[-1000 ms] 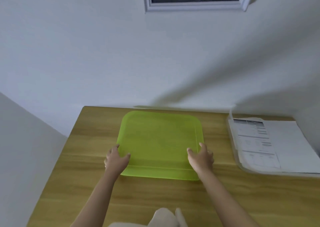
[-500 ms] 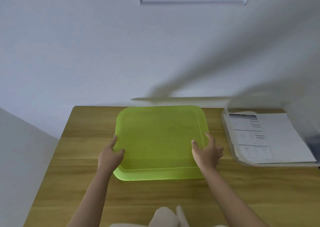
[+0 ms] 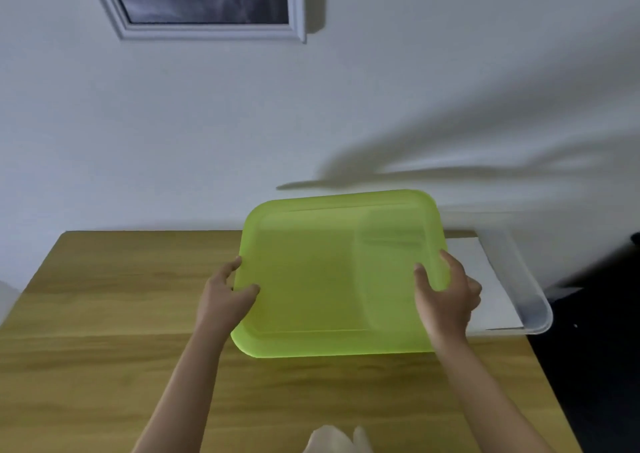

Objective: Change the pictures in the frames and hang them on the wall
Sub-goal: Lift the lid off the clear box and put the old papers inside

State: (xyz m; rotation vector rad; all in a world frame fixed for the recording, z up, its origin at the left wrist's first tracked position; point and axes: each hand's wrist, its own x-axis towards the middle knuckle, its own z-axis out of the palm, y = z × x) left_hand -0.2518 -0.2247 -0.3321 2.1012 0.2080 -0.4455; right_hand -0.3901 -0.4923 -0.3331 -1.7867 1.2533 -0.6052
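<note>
A translucent green tray [image 3: 332, 279] is held up off the wooden table [image 3: 121, 314], tilted and shifted to the right so that it overlaps the clear bin. My left hand [image 3: 223, 297] grips its left edge, thumb on top. My right hand [image 3: 446, 297] grips its right edge the same way. A white-framed picture [image 3: 204, 2] with a dark grey image hangs on the wall at the upper left; its top is cut off by the view.
A clear plastic bin [image 3: 519, 279] with white paper [image 3: 485, 290] in it sits at the table's right end, partly behind the tray. A pale object [image 3: 332, 438] shows at the bottom edge. Beyond the table's right edge it is dark.
Both hands have lifted the green tray from the table and carried it right, over the clear bin. The view has swung so the framed picture now shows more at the upper left.
</note>
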